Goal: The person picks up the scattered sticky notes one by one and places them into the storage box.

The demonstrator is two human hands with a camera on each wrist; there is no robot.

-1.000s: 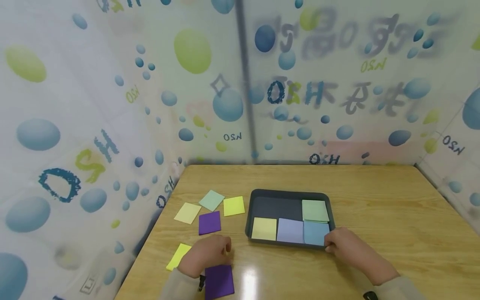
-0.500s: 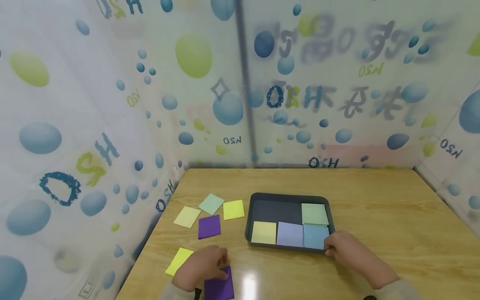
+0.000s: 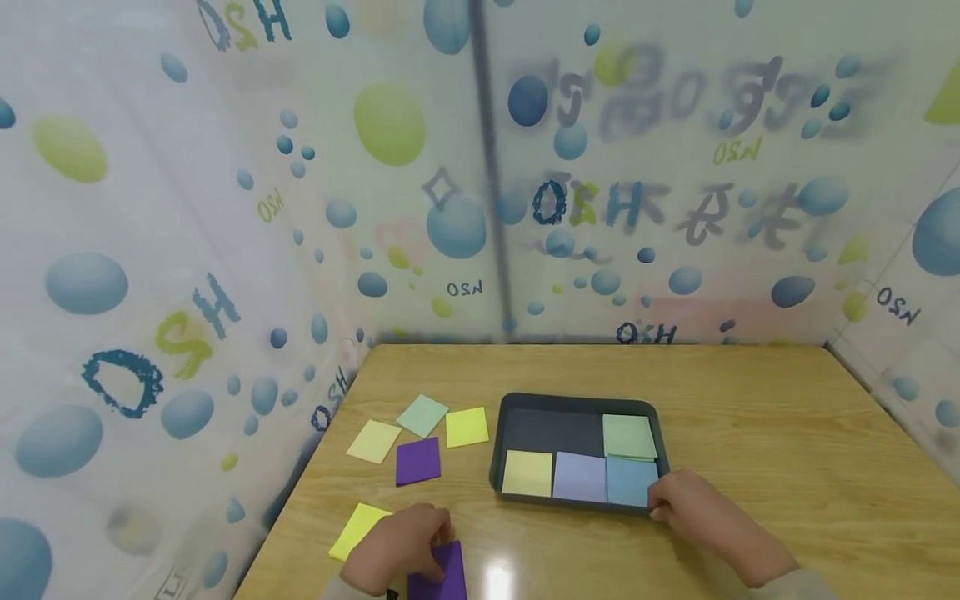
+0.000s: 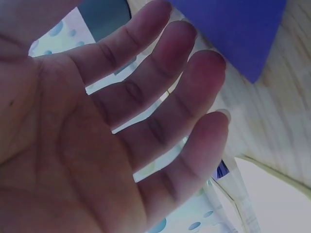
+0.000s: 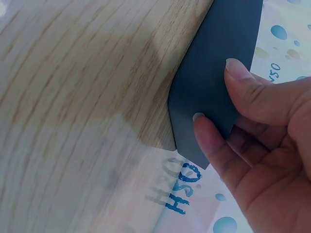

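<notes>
My left hand (image 3: 397,543) is over a purple sticky note pad (image 3: 447,577) at the table's front left. In the left wrist view its fingers (image 4: 177,102) are spread and slightly bent beside the purple pad (image 4: 238,34), with nothing gripped. My right hand (image 3: 693,510) holds the front right corner of a dark tray (image 3: 552,429); the right wrist view has thumb and index finger on the tray's outer wall (image 5: 206,92). Inside the tray lie pale yellow (image 3: 527,473), lilac (image 3: 580,477) and blue (image 3: 630,481) pads in front, with a green pad (image 3: 628,437) behind.
Left of the tray lie a bright yellow pad (image 3: 467,427), a pale green pad (image 3: 422,415), a cream pad (image 3: 373,441) and another purple pad (image 3: 418,461). One more yellow pad (image 3: 357,525) is partly behind my left hand. Patterned curtains (image 3: 420,308) enclose the wooden table (image 3: 750,425).
My left hand has shifted slightly left and its thumb has come over the front purple pad. My right hand stays on the tray corner. The head view has tilted up a little.
</notes>
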